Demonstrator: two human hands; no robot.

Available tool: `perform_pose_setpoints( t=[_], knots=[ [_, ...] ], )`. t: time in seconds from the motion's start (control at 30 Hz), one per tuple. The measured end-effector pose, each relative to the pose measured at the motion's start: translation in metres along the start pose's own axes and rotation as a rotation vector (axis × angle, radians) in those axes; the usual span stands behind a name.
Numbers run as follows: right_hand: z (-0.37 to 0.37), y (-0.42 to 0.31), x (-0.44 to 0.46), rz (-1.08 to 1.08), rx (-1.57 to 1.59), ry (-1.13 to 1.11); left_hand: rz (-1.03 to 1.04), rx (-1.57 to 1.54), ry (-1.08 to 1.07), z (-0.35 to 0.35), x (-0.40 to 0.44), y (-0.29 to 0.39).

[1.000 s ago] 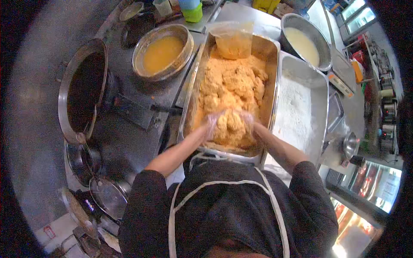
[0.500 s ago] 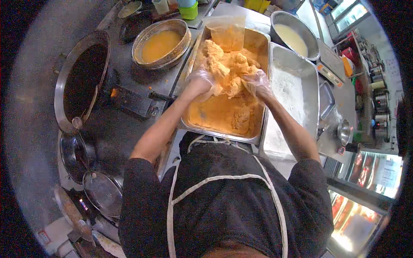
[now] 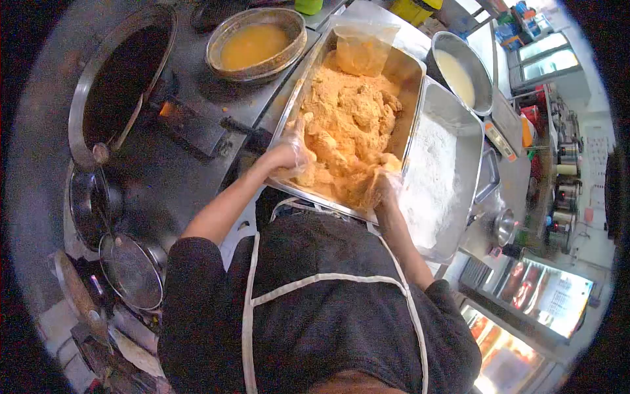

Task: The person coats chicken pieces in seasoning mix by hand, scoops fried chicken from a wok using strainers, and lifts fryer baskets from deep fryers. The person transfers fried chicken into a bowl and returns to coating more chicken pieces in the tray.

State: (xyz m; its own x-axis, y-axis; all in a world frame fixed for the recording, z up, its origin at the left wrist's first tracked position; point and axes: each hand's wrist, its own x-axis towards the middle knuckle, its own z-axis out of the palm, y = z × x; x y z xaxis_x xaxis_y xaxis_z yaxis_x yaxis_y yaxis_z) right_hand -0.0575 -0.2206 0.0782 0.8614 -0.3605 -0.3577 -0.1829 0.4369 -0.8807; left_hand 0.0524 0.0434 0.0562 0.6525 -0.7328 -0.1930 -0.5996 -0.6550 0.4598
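A deep steel tray [image 3: 413, 98] holds orange breading [image 3: 328, 105] and lumpy coated meat pieces [image 3: 367, 118] that look like chicken. At the tray's near left side my left hand [image 3: 289, 156], in a clear plastic glove, curls around coated pieces. My right hand [image 3: 386, 185], gloved the same way, is at the near right corner, closed on a pale, coated piece. The fingertips of both hands are partly hidden by breading and blur. A clear plastic container [image 3: 363, 54] with orange crumbs stands at the tray's far end.
A tray of white flour [image 3: 430, 177] adjoins on the right, with a bowl of pale liquid [image 3: 456, 75] behind. On the left are a sieve-lined bowl of yellowish liquid [image 3: 256, 46] and a large wok of dark liquid [image 3: 125, 85]. A scale [image 3: 502, 139] stands at right.
Both hands have come down toward me, from lifted pieces mid-tray to the tray's near end. The coated pieces now lie spread over the tray. The view has tilted.
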Motion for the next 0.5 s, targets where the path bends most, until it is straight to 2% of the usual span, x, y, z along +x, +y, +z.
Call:
perform_pose_setpoints(
  t=[0.1, 0.13, 0.17, 0.2, 0.23, 0.27, 0.3, 0.33, 0.37, 0.43, 0.47, 0.5],
  knots=[
    [0.02, -0.026, -0.01, -0.156, -0.052, 0.122, 0.001, 0.003, -0.05, 0.01, 0.012, 0.014],
    [0.013, -0.022, -0.002, -0.051, -0.065, 0.031, -0.015, 0.008, 0.102, 0.017, 0.014, 0.016],
    [0.007, -0.018, 0.003, 0.055, -0.073, -0.061, -0.01, 0.006, 0.098, 0.024, 0.012, 0.02],
    [0.001, -0.017, 0.008, 0.164, -0.325, 0.02, -0.175, -0.535, 0.159, 0.022, 0.003, 0.033],
    [-0.001, -0.021, 0.009, 0.157, -0.321, 0.02, -0.338, -1.076, 0.218, 0.018, 0.001, 0.038],
    [-0.005, -0.025, 0.007, 0.251, -0.458, -0.054, -0.338, -1.045, 0.294, 0.044, 0.013, 0.024],
    [0.006, -0.044, -0.003, 0.292, -0.462, -0.097, -0.329, -1.045, 0.305, 0.027, 0.015, 0.031],
    [0.018, -0.063, -0.014, 0.333, -0.467, -0.141, -0.526, -0.899, 0.245, -0.002, 0.012, 0.047],
    [0.008, -0.051, 0.0, 0.318, -0.465, -0.141, -0.716, -0.744, 0.178, -0.019, 0.012, 0.059],
    [-0.02, -0.015, 0.038, 0.246, -0.529, -0.473, -0.734, -0.772, 0.289, -0.001, 0.039, 0.049],
    [-0.01, -0.017, 0.022, 0.185, -0.341, -0.405, -0.75, -0.689, 0.344, 0.032, 0.066, 0.027],
    [0.003, -0.017, 0.021, 0.172, -0.331, -0.402, -0.768, -0.604, 0.397, 0.048, 0.083, 0.014]
  ],
)
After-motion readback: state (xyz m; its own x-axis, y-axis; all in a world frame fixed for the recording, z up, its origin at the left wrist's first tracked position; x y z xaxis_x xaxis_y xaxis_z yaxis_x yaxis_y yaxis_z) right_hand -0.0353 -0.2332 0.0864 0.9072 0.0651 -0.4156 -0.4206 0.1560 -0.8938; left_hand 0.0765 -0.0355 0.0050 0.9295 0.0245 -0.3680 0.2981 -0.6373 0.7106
